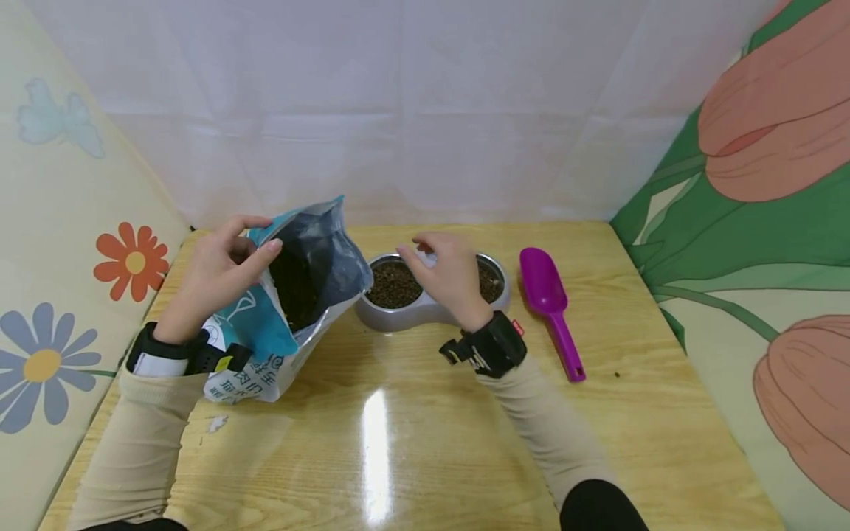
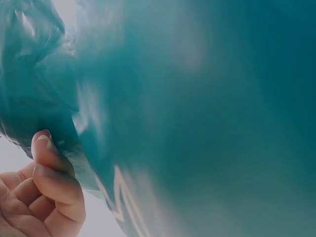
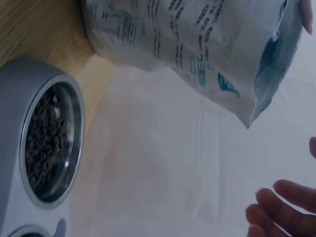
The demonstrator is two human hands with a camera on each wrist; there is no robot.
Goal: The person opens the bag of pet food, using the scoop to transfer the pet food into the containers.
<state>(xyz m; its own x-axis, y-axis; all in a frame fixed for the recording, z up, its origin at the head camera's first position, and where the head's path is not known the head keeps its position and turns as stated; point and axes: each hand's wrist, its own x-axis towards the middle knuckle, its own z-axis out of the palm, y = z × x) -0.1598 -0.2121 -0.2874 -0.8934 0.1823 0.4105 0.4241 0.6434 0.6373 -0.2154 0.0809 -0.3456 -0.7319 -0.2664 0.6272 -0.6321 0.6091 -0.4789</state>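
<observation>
My left hand [image 1: 215,276] pinches the rim of a blue and white pet food bag [image 1: 255,313], its thumb inside the mouth. The bag leans with its silvery mouth open toward the right, and dark contents show inside. Over the middle of a grey double pet bowl [image 1: 395,321] hovers my right hand [image 1: 451,273], its fingers loosely bent around nothing. Brown kibble [image 1: 393,286] lies in both bowl wells; the hand partly covers the right well. In the right wrist view, relaxed fingers [image 3: 284,210] stand apart from the bag.
A purple scoop [image 1: 544,284] lies to the right of the bowl. One small white scrap [image 1: 217,423] is on the wooden table [image 1: 319,472] near the bag, and a dark crumb [image 1: 617,375] sits at the right. A white cloth backdrop [image 1: 398,110] rises behind, with flowered panels at both sides.
</observation>
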